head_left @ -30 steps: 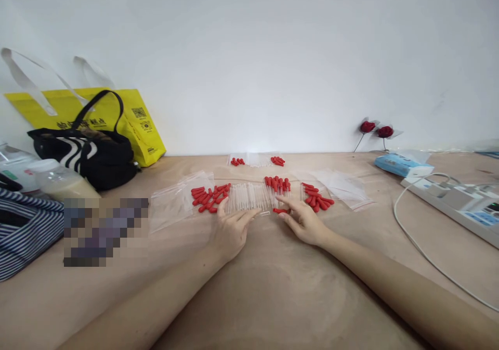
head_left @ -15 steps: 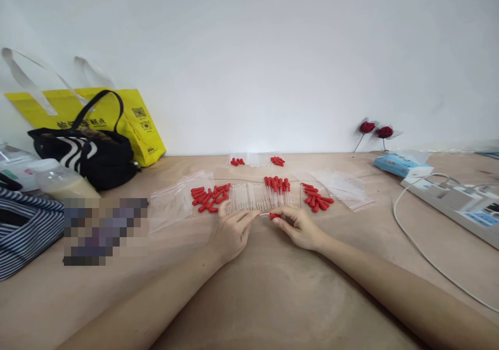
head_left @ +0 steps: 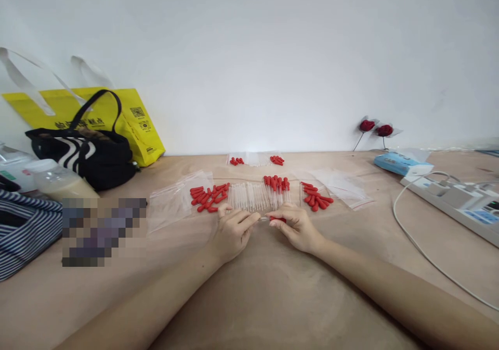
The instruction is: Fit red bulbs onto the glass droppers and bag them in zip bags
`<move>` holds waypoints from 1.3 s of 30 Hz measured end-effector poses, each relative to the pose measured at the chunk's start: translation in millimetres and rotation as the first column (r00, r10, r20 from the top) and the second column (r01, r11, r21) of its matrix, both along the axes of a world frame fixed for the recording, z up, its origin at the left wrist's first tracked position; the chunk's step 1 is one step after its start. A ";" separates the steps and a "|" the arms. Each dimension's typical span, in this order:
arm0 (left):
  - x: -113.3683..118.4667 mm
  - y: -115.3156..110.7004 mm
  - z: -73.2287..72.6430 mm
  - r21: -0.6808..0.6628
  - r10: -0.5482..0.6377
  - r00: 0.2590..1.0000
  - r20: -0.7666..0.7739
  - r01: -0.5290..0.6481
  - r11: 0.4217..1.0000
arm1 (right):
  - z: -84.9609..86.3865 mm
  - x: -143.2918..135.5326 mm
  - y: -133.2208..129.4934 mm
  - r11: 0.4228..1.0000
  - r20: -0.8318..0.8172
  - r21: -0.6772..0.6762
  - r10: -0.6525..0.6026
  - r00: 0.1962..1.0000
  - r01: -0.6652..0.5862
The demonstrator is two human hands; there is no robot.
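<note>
My left hand pinches a clear glass dropper tube, which points toward my right hand. That hand closes its thumb and fingers on a red rubber bulb at the tube's right end; how deep the tube sits in it is hidden. Just beyond lies a row of bare glass tubes. To their right are several droppers with red bulbs fitted. Loose red bulbs lie in a left pile and a right pile.
Clear zip bags lie left and right of the piles, with another bagged set by the wall. A yellow bag, black bag and bottle stand left. A power strip, cable and blue tissue pack lie right.
My right hand has moved slightly left and its fingers sit closer around the red bulb. My left hand has hardly moved, still pinching the tube.
</note>
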State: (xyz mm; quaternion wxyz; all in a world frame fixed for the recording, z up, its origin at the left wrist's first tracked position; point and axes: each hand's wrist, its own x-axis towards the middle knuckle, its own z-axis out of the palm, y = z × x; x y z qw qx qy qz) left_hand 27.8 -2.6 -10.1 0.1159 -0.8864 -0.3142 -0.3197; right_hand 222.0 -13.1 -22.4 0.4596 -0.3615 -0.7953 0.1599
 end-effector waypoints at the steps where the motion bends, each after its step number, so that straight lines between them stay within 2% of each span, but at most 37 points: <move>1: -0.2 -0.3 -0.3 0.008 0.004 1.000 -0.016 -0.004 1.000 | 0.2 0.7 0.0 1.000 0.014 0.013 0.003 1.000 -0.003; 7: -1.7 -2.9 -0.8 0.096 0.005 0.996 -0.093 0.004 0.995 | 1.5 5.8 -0.1 0.993 0.147 0.108 0.037 0.988 -0.053; 12: 1.0 -5.7 0.1 0.150 0.020 0.994 -0.110 -0.003 0.989 | 1.1 5.9 0.8 0.992 0.254 0.115 0.020 0.967 -0.051; 17: 3.3 -8.1 0.8 0.169 0.025 0.996 -0.087 -0.010 0.986 | 2.2 0.5 -0.3 0.990 0.258 0.123 0.031 0.966 -0.064; 23: 0.7 -5.1 1.1 0.160 0.005 0.999 -0.034 0.000 0.987 | 2.8 7.4 0.0 1.000 0.123 0.007 0.000 0.992 -0.001; 28: -0.4 -2.4 -1.3 0.148 -0.018 1.000 0.008 0.017 0.989 | 4.6 13.6 0.9 0.998 0.181 0.060 -0.022 0.983 0.012; 32: 1.5 -5.7 -0.8 0.118 -0.026 0.999 0.034 0.022 0.993 | 4.5 8.5 -0.7 0.996 0.118 0.083 0.029 0.993 -0.039; 39: 3.1 -9.7 -1.0 0.095 -0.028 0.998 0.059 0.022 0.995 | 0.6 2.0 -1.6 0.994 0.085 0.094 0.039 0.996 -0.047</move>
